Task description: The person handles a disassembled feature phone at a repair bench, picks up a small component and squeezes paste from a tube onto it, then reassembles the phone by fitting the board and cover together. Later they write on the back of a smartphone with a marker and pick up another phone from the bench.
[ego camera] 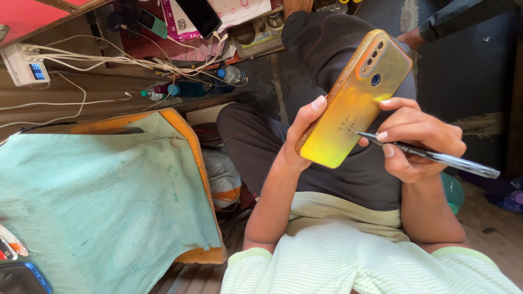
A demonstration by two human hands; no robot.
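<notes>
My left hand (302,136) grips a smartphone (354,98) with a glossy yellow-orange back, tilted with its camera cluster at the top right. My right hand (417,139) holds a dark pen (436,157), whose tip touches the phone's back beside some small handwritten marks. Both hands hover over my lap, above dark trousers and a pale green striped shirt.
A work table draped with a teal cloth (98,201) stands at the left, orange edge (196,158) showing. White cables (103,57), a small device with a blue display (24,65) and plastic bottles (185,90) lie beyond. Another person's sleeve (452,19) shows at the top right.
</notes>
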